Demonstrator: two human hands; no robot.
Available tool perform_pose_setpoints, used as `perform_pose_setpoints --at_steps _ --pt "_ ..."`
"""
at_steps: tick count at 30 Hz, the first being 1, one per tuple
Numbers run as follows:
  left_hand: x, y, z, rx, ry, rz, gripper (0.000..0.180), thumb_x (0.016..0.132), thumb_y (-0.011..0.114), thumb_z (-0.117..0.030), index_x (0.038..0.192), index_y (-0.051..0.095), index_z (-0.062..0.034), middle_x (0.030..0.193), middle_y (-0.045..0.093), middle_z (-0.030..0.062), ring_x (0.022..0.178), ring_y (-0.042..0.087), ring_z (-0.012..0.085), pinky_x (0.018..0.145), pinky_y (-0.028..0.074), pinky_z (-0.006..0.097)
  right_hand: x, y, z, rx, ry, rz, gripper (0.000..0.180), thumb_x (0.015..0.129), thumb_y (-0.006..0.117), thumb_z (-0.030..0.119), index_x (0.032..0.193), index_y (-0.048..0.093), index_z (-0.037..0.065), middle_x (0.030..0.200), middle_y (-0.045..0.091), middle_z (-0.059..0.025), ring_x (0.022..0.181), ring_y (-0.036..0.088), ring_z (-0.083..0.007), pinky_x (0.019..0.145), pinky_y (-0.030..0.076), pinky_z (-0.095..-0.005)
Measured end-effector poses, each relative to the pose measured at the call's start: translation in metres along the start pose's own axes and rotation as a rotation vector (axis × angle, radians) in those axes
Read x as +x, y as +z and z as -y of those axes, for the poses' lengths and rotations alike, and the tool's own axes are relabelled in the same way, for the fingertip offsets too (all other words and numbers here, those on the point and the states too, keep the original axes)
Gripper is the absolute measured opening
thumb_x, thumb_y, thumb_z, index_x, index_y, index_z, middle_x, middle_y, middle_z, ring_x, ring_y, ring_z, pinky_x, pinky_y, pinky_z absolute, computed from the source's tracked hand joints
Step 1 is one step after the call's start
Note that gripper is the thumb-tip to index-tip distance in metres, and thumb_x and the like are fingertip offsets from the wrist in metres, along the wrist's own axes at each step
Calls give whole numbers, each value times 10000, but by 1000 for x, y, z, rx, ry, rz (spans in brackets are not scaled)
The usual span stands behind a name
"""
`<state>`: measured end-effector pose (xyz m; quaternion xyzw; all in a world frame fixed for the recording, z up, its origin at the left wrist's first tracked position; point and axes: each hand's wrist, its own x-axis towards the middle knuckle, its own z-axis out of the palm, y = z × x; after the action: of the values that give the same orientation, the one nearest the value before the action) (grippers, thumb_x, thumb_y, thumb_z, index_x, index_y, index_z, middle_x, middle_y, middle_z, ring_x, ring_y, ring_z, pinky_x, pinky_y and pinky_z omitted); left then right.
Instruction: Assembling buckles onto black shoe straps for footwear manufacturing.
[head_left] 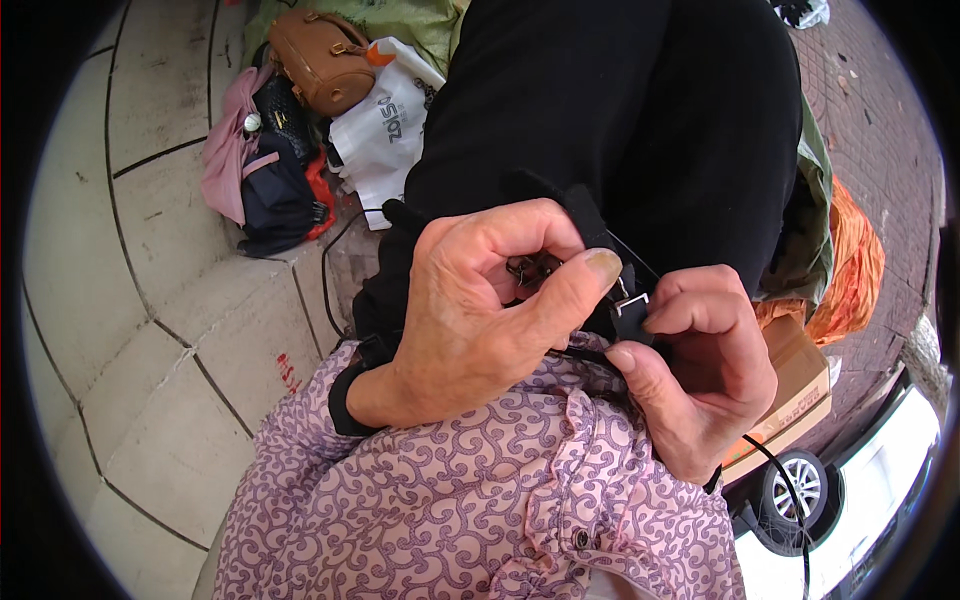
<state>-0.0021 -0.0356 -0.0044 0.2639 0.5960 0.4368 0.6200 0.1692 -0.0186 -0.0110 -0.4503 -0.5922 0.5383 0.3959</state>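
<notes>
Over my lap, my left hand [490, 310] pinches a black strap [587, 218] between thumb and bent forefinger. Small dark metal pieces [530, 268] show in the gap inside that hand's curl. On the strap, close to my left thumb tip, sits a silver rectangular buckle [631, 305]. My right hand [710, 365] has its thumb and fingers closed around the black piece just beside the buckle. Black trousers [620, 120] behind make the strap's outline hard to follow, and its lower part is hidden between my hands.
A brown handbag [318, 62], a white plastic bag [385, 135] and a pink-and-navy bundle [265, 185] lie at the upper left. To the right are an orange sack [850, 260], a cardboard box [800, 385] and a white car's wheel [797, 487]. A thin black cable [326, 275] hangs at left.
</notes>
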Motion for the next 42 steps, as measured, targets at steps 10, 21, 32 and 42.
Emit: perform_pose_setpoints --at_steps 10,21,32,42 --pt "-3 -3 -2 55 14 -17 171 833 688 -67 704 602 5 589 557 -23 553 497 -4 470 357 175 0 4 5 -83 22 -7 273 621 836 -6 811 642 -33 728 615 -93 602 562 -153 531 421 -242" --pt "1 -4 -6 24 -36 -24 208 828 678 -87 663 583 -5 569 549 -28 524 475 -5 454 346 182 6 0 15 -396 -309 -5 277 554 841 -38 749 645 -30 733 624 -136 593 600 -184 470 418 -244" --pt "-1 -16 -2 103 43 40 248 849 703 -143 690 581 2 561 508 -35 527 432 -3 454 314 194 7 10 25 -140 87 148 173 689 792 -20 730 624 -21 651 597 -73 524 539 -122 476 384 -228" --pt "-3 -11 -7 76 35 24 251 934 628 -187 758 659 -11 634 590 -4 496 496 27 444 364 179 10 7 26 -79 220 246 166 743 750 -1 696 591 -13 608 544 -46 483 471 -103 450 317 -244"
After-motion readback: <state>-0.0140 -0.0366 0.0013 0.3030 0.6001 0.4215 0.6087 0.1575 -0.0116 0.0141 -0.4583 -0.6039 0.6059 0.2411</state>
